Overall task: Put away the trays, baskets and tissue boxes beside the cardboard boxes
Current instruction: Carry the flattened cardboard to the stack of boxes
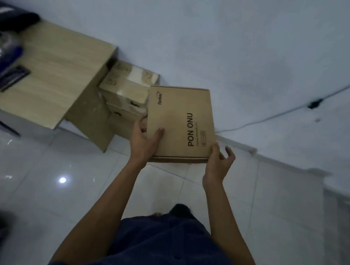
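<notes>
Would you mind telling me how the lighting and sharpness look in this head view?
Head view: dim and bluish; one bright glare spot on the glossy floor tiles; left edge blurred; the printed cardboard box reads sharply; wide-angle lens bends the skirting.

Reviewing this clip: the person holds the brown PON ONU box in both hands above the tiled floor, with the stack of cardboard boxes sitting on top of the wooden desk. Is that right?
Not quite. The head view shows the stack of cardboard boxes on the floor beside the wooden desk, against the wall, not on top of it. The rest holds: left hand and right hand hold the PON ONU box above the tiled floor.
</notes>
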